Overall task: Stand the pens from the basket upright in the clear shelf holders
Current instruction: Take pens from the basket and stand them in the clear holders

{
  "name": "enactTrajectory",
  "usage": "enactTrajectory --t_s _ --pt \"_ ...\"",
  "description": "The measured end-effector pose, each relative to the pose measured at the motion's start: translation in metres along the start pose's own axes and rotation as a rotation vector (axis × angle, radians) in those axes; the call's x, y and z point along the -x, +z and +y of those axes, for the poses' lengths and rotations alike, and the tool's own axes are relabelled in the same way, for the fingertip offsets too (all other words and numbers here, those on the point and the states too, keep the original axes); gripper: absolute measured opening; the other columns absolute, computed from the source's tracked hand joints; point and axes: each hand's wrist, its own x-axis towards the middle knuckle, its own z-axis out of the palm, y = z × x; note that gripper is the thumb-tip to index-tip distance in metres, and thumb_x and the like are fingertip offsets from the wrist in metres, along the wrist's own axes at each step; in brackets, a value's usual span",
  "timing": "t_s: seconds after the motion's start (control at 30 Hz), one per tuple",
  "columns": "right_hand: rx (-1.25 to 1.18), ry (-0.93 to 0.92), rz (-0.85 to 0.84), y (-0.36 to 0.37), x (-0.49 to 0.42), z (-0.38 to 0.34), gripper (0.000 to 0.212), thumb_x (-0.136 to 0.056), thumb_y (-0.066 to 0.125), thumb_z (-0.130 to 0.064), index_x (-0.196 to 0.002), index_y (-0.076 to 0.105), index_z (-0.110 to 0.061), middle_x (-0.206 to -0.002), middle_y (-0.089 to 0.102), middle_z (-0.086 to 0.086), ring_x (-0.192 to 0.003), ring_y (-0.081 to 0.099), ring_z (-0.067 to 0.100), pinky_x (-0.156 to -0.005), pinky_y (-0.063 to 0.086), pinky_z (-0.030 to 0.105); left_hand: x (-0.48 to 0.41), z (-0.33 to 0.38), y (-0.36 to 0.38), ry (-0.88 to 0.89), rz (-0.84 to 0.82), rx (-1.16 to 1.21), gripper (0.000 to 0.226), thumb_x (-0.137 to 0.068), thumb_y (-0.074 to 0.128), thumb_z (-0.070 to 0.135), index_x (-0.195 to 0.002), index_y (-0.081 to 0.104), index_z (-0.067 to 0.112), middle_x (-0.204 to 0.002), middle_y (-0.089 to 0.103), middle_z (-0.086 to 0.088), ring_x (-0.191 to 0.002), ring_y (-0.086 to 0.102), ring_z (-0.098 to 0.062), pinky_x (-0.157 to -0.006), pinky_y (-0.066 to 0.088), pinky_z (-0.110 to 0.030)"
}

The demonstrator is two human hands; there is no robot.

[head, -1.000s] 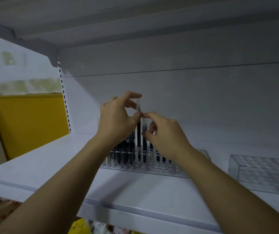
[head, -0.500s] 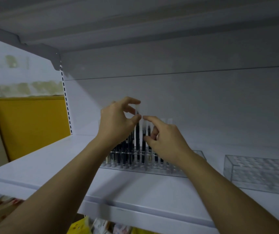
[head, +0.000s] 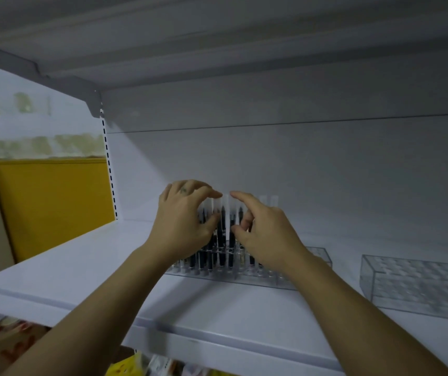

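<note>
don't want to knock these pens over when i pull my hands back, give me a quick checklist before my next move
1. pen between the hands upright in the holder: ok
2. pen seated to the bottom: cannot tell, the hands hide its base
3. left hand grip off the pen: cannot tell
4. right hand grip off the pen: cannot tell
5. other pens upright: ok
6. second holder free for more pens: ok
</note>
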Motion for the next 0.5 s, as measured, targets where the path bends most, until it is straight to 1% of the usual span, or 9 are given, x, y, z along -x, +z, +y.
enactTrajectory --t_s 0.07,0.13,0.17,0.27,0.37,0.43,0.5 --pt "0.031 -0.024 0.038 -0.002 0.0 -0.002 0.063 -0.091 0.063 -0.026 -0.145 0.033 -0.036 -0.095 0.053 -0.013 -0.074 0.053 0.007 -0.075 0.053 0.031 0.004 -0.001 0.0 0.019 -0.027 -0.043 0.046 -0.086 0.066 0.033 -0.13 0.056 0.031 -0.135 0.054 0.008 -0.133 0.037 -0.017 -0.117 0.02 -0.049" --pt "0.067 -0.054 0.118 -0.009 0.002 -0.006 0.065 -0.089 0.064 -0.031 -0.146 0.032 -0.036 -0.109 0.046 -0.015 -0.085 0.051 0.004 -0.079 0.05 0.027 0.01 -0.001 -0.002 0.031 -0.049 -0.058 0.058 -0.086 0.066 0.034 -0.14 0.046 0.031 -0.143 0.048 0.009 -0.139 0.032 -0.015 -0.12 0.009 -0.046" --pt "0.081 -0.067 0.162 -0.013 0.003 -0.009 0.065 -0.089 0.064 -0.033 -0.146 0.032 -0.036 -0.114 0.044 -0.015 -0.091 0.049 0.002 -0.081 0.048 0.025 0.014 -0.001 -0.003 0.044 -0.046 -0.056 0.061 -0.086 0.066 0.033 -0.143 0.043 0.03 -0.145 0.046 0.009 -0.141 0.03 -0.014 -0.12 0.006 -0.043" --pt "0.13 -0.101 0.255 -0.021 0.016 -0.016 0.062 -0.088 0.064 -0.037 -0.144 0.037 -0.032 -0.127 0.041 -0.012 -0.11 0.045 0.004 -0.089 0.04 0.02 0.027 0.004 -0.009 0.103 -0.026 -0.063 0.063 -0.085 0.068 0.031 -0.143 0.045 0.026 -0.145 0.047 0.005 -0.142 0.03 -0.016 -0.121 0.005 -0.043" --pt "0.145 -0.078 0.216 -0.018 0.043 -0.021 0.064 -0.087 0.066 -0.035 -0.144 0.038 -0.03 -0.136 0.036 -0.012 -0.124 0.036 0.005 -0.099 0.032 0.018 0.043 0.011 -0.017 0.127 -0.013 -0.05 0.06 -0.084 0.068 0.031 -0.141 0.047 0.023 -0.144 0.049 0.003 -0.141 0.032 -0.017 -0.121 0.007 -0.043" --pt "0.15 -0.065 0.167 -0.012 0.066 -0.023 0.067 -0.086 0.067 -0.035 -0.146 0.037 -0.03 -0.143 0.034 -0.011 -0.132 0.034 0.007 -0.109 0.032 0.024 0.056 0.019 -0.02 0.141 -0.01 -0.015 0.058 -0.085 0.066 0.033 -0.139 0.049 0.022 -0.142 0.051 0.002 -0.14 0.034 -0.018 -0.12 0.007 -0.042" --pt "0.156 -0.054 0.139 -0.009 0.089 -0.025 0.067 -0.087 0.067 -0.037 -0.147 0.036 -0.03 -0.147 0.032 -0.01 -0.136 0.032 0.009 -0.114 0.032 0.031 0.075 0.029 -0.022 0.147 -0.006 0.033 0.057 -0.084 0.061 0.038 -0.138 0.05 0.023 -0.14 0.053 0.002 -0.138 0.037 -0.018 -0.119 0.01 -0.04"
